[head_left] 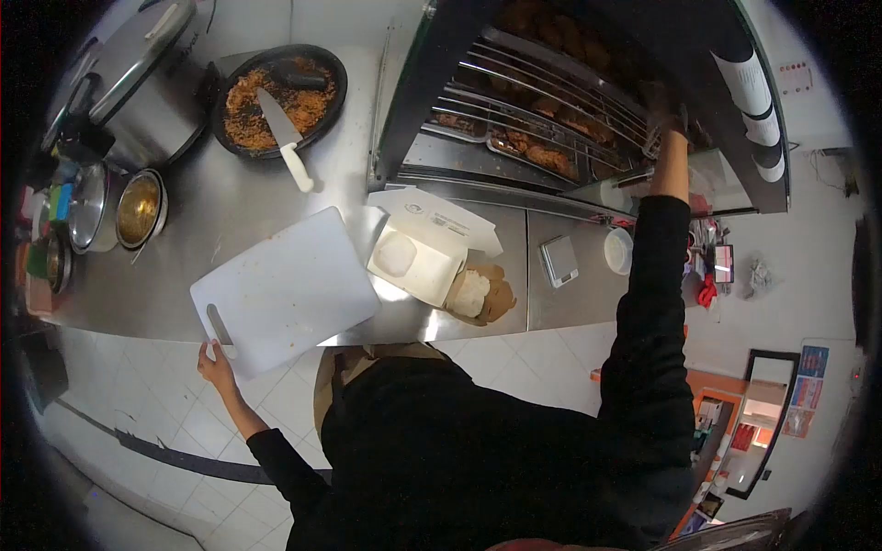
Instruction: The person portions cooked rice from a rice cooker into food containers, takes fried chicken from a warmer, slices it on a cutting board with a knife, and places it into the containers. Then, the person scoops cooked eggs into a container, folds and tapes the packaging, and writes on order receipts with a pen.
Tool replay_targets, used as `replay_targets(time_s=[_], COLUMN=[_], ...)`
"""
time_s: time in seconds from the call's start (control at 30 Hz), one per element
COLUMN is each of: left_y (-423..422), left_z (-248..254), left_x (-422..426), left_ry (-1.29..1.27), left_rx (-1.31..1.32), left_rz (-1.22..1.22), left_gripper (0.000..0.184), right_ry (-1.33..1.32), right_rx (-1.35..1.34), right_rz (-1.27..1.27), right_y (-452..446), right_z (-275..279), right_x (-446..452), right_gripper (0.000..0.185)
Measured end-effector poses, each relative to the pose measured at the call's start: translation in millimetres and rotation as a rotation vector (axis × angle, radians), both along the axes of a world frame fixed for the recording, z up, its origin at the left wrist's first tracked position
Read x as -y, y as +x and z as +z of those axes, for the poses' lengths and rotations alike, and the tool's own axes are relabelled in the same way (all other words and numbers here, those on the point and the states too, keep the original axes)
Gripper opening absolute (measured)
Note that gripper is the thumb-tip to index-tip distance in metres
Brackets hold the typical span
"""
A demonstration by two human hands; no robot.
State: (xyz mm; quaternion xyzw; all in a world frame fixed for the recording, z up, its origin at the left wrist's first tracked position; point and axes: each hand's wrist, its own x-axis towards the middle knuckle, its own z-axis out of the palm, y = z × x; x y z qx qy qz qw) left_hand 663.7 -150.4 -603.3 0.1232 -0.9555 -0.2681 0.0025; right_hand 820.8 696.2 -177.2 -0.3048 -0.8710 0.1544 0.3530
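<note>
My left hand (pixel 217 364) grips the white cutting board (pixel 287 286) by the edge at its handle slot. The board lies tilted across the steel counter's front edge, with a few crumbs on it. My right hand (pixel 668 124) reaches deep into the glass-sided food display cabinet (pixel 395 119), beside its wire racks. Shadow and blur hide its fingers; a shiny metal thing shows near it, too unclear to name. Trays of browned food (pixel 533 151) sit on the cabinet's shelves. Right of the board stands an open white takeaway box (pixel 418 253), next to a smaller brown carton (pixel 497 298) with white rice.
A knife (pixel 296 165) with a white handle rests across a black oval dish (pixel 336 69) of orange-brown crumbs. A large steel pot (pixel 152 110) and a bowl of yellowish liquid (pixel 141 209) stand at left. A small scale (pixel 559 261) and a white tub (pixel 618 251) are at right.
</note>
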Motion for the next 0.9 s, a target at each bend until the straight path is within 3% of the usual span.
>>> replay_targets(time_s=[0.37, 0.5, 0.57, 0.7, 0.77, 0.8, 0.83, 0.9], left_y=[-7.1, -9.8, -5.7, 4.0, 9.3, 10.7, 8.3, 19.1], left_z=[3.2, 4.8, 11.0, 12.0, -16.7, -38.3, -55.3, -51.9], left_x=[13.5, 14.9, 10.3, 13.8, 33.1, 45.8, 58.7, 47.5], left_ry=[-0.033, 0.002, -0.029, -0.124, -0.227, -0.042, 0.145, 0.059], left_rx=[0.031, -0.008, -0.033, 0.043, 0.116, 0.19, 0.256, 0.188], left_rz=[0.043, -0.003, -0.006, 0.092, 0.086, 0.084, 0.086, -0.017], left_gripper=[0.048, 0.049, 0.05, 0.053, 0.055, 0.057, 0.058, 0.05], right_ry=[-0.103, -0.081, -0.948, -1.018, -1.254, -1.357, -1.505, -1.84], right_rx=[-0.272, -0.204, -0.805, -0.637, -0.669, -0.514, -0.473, -0.483], right_rz=[0.204, 0.295, 0.338, 0.385, 0.253, 0.242, 0.32, 0.542], right_y=[23.7, 48.4, 43.5, 46.6, 39.0, 30.5, 18.1, -6.4], right_z=[-8.8, -28.9, -36.1, -59.1, -91.7, -98.0, -113.6, -161.4], right_x=[26.7, 73.5, 134.6, 242.8, 286.1, 309.1, 329.2, 368.6], right_gripper=[0.051, 0.052, 0.048, 0.057, 0.065, 0.063, 0.061, 0.057])
